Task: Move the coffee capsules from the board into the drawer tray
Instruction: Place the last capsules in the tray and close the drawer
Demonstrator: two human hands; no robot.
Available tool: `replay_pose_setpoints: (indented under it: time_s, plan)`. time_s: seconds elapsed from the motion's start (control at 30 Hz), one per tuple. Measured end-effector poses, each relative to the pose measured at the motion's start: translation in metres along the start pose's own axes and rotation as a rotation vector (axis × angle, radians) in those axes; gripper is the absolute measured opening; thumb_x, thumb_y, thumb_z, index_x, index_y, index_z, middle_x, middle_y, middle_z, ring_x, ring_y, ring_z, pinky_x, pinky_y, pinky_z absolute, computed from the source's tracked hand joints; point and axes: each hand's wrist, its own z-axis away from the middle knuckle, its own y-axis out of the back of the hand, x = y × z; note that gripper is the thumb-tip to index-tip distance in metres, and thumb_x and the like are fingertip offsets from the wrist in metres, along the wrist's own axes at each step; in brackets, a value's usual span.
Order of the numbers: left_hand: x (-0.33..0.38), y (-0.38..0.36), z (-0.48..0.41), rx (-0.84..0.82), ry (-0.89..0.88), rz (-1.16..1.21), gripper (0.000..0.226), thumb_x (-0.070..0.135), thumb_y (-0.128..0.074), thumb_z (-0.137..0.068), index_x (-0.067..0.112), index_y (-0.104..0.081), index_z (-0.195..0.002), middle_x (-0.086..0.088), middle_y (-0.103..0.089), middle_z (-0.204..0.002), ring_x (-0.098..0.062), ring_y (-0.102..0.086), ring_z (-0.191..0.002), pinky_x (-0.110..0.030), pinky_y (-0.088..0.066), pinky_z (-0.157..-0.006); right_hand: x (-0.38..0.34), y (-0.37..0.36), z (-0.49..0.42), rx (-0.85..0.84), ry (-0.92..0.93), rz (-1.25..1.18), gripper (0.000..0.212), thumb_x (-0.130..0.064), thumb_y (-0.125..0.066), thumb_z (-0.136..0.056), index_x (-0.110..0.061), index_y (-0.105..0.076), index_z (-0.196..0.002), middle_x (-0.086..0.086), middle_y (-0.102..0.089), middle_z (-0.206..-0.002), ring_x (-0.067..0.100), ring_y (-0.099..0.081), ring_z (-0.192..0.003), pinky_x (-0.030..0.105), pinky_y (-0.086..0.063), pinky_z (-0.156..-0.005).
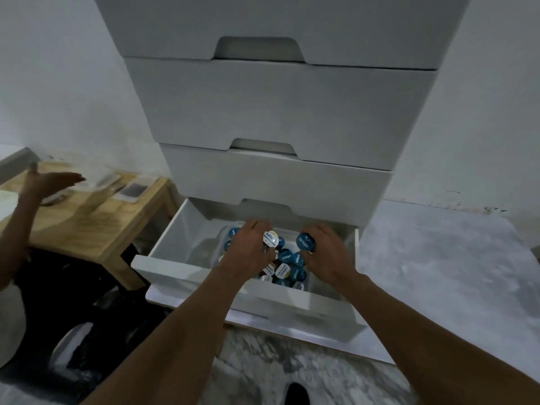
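Observation:
The bottom drawer (163, 252) of a white cabinet is pulled out. Several blue and white coffee capsules (287, 266) lie heaped in its right half. My left hand (251, 247) is over the heap, closed on a capsule with a white lid (270, 240). My right hand (327, 249) is beside it, closed on a blue capsule (306, 242). The wooden board (96, 217) stands to the left of the drawer; no capsules show on it.
Three shut drawers (277, 106) stack above the open one. Another person's hand (49, 182) hovers over the board, where flat trays (136, 190) lie. A dark bag (73, 302) sits on the marble floor (438, 273) below the board. A shoe tip (296, 394) shows at the bottom.

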Motion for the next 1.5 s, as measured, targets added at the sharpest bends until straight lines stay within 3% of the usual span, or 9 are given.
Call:
replay_pose_setpoints:
  time_s: [0.17, 0.3, 0.5, 1.03, 1.27, 1.5]
  plan:
    - [-0.018, -0.033, -0.037, -0.162, 0.006, 0.024, 0.047, 0.018, -0.069, -0.078, 0.014, -0.054, -0.122, -0.005, -0.054, -0.119, -0.020, -0.053, -0.105, -0.025, -0.039, -0.088, 0.026, -0.025, -0.028, -0.104, -0.081, -0.024, 0.047, -0.013, -0.073, -0.075, -0.010, -0.057, -0.119, 0.008, -0.053, -0.112, 0.021, -0.053, -0.100, 0.025, -0.042, -0.086]
    - [-0.024, -0.037, -0.039, -0.179, -0.017, 0.038, 0.047, 0.017, -0.069, -0.076, 0.013, -0.055, -0.120, -0.007, -0.056, -0.117, -0.023, -0.053, -0.106, -0.031, -0.042, -0.091, 0.028, -0.026, -0.027, -0.129, -0.098, -0.038, 0.048, -0.016, -0.071, -0.079, -0.016, -0.055, -0.123, 0.005, -0.051, -0.117, 0.020, -0.052, -0.106, 0.022, -0.040, -0.089]
    - [-0.033, -0.057, -0.062, -0.240, -0.094, 0.076, 0.046, 0.015, -0.071, -0.075, 0.012, -0.056, -0.119, -0.006, -0.053, -0.114, -0.018, -0.053, -0.098, -0.025, -0.043, -0.086, 0.036, -0.031, -0.038, -0.139, -0.197, -0.035, 0.046, -0.012, -0.069, -0.080, -0.012, -0.053, -0.123, 0.006, -0.048, -0.124, 0.020, -0.050, -0.111, 0.029, -0.043, -0.096]
    - [-0.037, -0.079, -0.088, -0.279, -0.197, 0.052, 0.044, 0.016, -0.067, -0.078, 0.011, -0.059, -0.121, -0.011, -0.056, -0.120, -0.025, -0.057, -0.104, -0.034, -0.048, -0.091, 0.048, -0.052, -0.052, -0.118, -0.232, 0.125, 0.036, -0.007, -0.065, -0.076, -0.008, -0.063, -0.112, 0.013, -0.061, -0.112, 0.027, -0.053, -0.106, 0.039, -0.047, -0.093]
    - [-0.043, -0.087, -0.090, -0.285, -0.224, 0.046, 0.041, 0.016, -0.067, -0.079, 0.010, -0.062, -0.119, -0.012, -0.060, -0.113, -0.024, -0.058, -0.099, -0.030, -0.047, -0.087, 0.056, -0.057, -0.057, -0.139, -0.239, 0.150, 0.039, -0.007, -0.067, -0.075, -0.009, -0.063, -0.113, 0.012, -0.064, -0.113, 0.029, -0.054, -0.108, 0.035, -0.045, -0.096]
    - [-0.045, -0.091, -0.091, -0.320, -0.225, 0.026, 0.043, 0.017, -0.066, -0.081, 0.010, -0.058, -0.123, -0.013, -0.057, -0.119, -0.026, -0.056, -0.105, -0.035, -0.048, -0.092, 0.056, -0.059, -0.057, -0.153, -0.251, 0.159, 0.044, -0.010, -0.066, -0.078, -0.013, -0.059, -0.122, 0.010, -0.059, -0.122, 0.029, -0.049, -0.116, 0.036, -0.040, -0.102]
